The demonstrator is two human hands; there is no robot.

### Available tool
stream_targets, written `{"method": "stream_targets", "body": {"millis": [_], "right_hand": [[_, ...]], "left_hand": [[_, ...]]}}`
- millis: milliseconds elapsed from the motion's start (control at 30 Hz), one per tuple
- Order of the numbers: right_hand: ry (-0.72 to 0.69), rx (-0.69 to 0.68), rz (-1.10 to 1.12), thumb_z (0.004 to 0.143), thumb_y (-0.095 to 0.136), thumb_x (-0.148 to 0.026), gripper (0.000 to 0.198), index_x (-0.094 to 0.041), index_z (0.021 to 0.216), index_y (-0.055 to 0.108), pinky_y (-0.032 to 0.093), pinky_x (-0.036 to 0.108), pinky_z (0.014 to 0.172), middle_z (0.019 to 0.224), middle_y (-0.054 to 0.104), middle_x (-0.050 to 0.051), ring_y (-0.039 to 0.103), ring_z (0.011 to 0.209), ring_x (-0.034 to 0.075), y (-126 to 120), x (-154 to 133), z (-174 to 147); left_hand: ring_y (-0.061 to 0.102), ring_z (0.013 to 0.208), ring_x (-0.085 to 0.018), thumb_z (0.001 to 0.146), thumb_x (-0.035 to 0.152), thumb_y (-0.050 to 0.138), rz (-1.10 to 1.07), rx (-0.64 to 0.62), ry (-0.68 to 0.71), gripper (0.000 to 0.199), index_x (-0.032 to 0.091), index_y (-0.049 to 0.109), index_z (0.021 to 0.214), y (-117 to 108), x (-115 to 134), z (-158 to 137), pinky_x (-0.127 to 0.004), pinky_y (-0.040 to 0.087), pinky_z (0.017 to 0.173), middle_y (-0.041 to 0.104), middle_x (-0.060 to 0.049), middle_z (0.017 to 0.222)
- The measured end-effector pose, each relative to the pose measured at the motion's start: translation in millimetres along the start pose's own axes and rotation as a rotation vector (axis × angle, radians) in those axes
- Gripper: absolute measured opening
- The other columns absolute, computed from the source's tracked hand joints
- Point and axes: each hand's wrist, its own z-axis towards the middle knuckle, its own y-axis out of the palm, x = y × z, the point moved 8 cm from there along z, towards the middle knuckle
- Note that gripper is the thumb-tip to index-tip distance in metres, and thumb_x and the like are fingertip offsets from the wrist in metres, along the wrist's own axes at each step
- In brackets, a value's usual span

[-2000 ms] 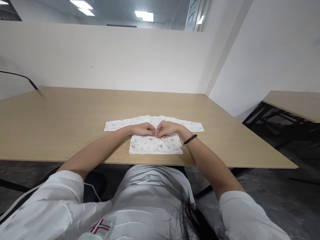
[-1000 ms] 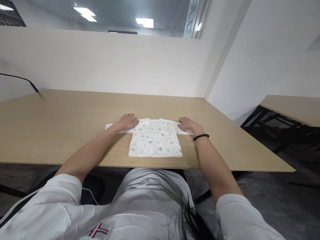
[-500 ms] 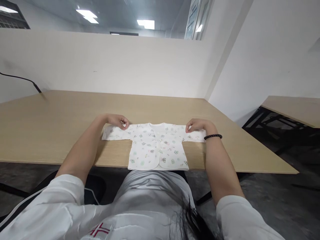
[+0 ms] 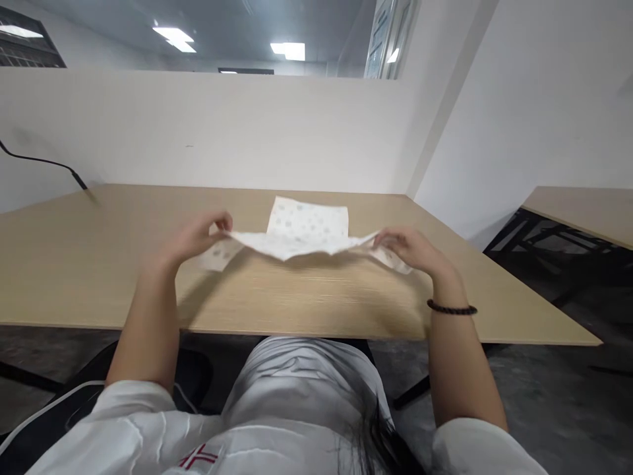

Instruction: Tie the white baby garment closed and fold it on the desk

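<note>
A small white baby shirt (image 4: 309, 221) with a faint printed pattern stretches between my hands over the wooden table (image 4: 306, 297). Its body lies toward the far side, and its neckline edge sags toward me. My left hand (image 4: 210, 231) pinches the shirt at one sleeve, whose end hangs down below the fingers. On the other side my right hand (image 4: 408, 247), with a dark braided bracelet (image 4: 451, 308) on the wrist, grips the opposite sleeve; that sleeve's end droops under the hand. Both sleeve ends are blurred by motion.
A black cable (image 4: 44, 160) runs along the table's far left corner. Behind the table stands a white wall (image 4: 247, 132) with a window above it. Another table (image 4: 583, 208) with dark legs is at the right. The near table edge is close to my body.
The shirt lay flat with its hem at the near edge; now it is lifted and swung round, its body pointing away from me. Both hands have moved slightly apart.
</note>
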Motion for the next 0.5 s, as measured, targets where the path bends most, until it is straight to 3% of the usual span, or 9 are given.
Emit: {"method": "stream_targets", "body": {"millis": [67, 133, 200, 333, 433, 500], "right_hand": [[0.096, -0.242, 0.043, 0.086, 0.056, -0.032, 0.020, -0.022, 0.088, 0.074, 0.047, 0.037, 0.087, 0.097, 0.075, 0.007, 0.064, 0.096, 0.028, 21, 1, -36], [0.198, -0.365, 0.076, 0.083, 0.063, -0.042, 0.025, -0.026, 0.099, 0.075, 0.048, 0.036, 0.086, 0.107, 0.074, 0.006, 0.063, 0.102, 0.029, 35, 7, -70], [0.264, -0.291, 0.102, 0.085, 0.062, -0.050, 0.035, -0.028, 0.110, 0.072, 0.048, 0.036, 0.086, 0.112, 0.073, 0.006, 0.064, 0.103, 0.028, 36, 16, -89], [0.537, 0.192, -0.144, 0.091, 0.049, -0.052, 0.048, -0.018, 0.120, 0.065, 0.047, 0.043, 0.092, 0.120, 0.068, 0.016, 0.061, 0.110, 0.032, 17, 56, -104], [0.758, 0.288, -0.462, 0.089, 0.052, -0.047, 0.046, -0.011, 0.115, 0.065, 0.043, 0.053, 0.096, 0.123, 0.062, 0.025, 0.054, 0.120, 0.041, 21, 77, -111], [0.797, 0.245, -0.530, 0.089, 0.051, -0.040, 0.038, -0.011, 0.109, 0.066, 0.043, 0.055, 0.094, 0.120, 0.062, 0.027, 0.053, 0.120, 0.044, 29, 81, -108]], "left_hand": [[0.065, 0.089, -0.025, 0.073, 0.044, 0.061, -0.042, -0.345, -0.087, 0.024, 0.023, 0.067, 0.085, 37, 2, -40, -0.033, 0.052, 0.082, 0.072, -0.004, 0.093], [0.065, 0.101, -0.027, 0.069, 0.050, 0.068, -0.147, -0.507, -0.154, 0.037, 0.027, 0.070, 0.096, 61, 4, -78, -0.033, 0.052, 0.086, 0.072, -0.005, 0.108], [0.063, 0.108, -0.028, 0.074, 0.057, 0.063, -0.193, -0.408, -0.219, 0.046, 0.027, 0.067, 0.108, 63, 0, -98, -0.035, 0.051, 0.093, 0.070, -0.007, 0.118], [0.058, 0.117, -0.035, 0.087, 0.061, 0.041, 0.007, -0.020, -0.484, 0.057, 0.018, 0.061, 0.120, 45, -36, -109, -0.047, 0.045, 0.100, 0.063, -0.018, 0.128], [0.051, 0.122, -0.047, 0.090, 0.058, 0.034, 0.278, 0.005, -0.691, 0.065, 0.007, 0.061, 0.119, 47, -58, -112, -0.059, 0.041, 0.099, 0.056, -0.031, 0.130], [0.052, 0.120, -0.049, 0.089, 0.054, 0.036, 0.347, -0.034, -0.684, 0.059, 0.007, 0.062, 0.112, 55, -60, -109, -0.060, 0.042, 0.097, 0.057, -0.032, 0.124]]}}
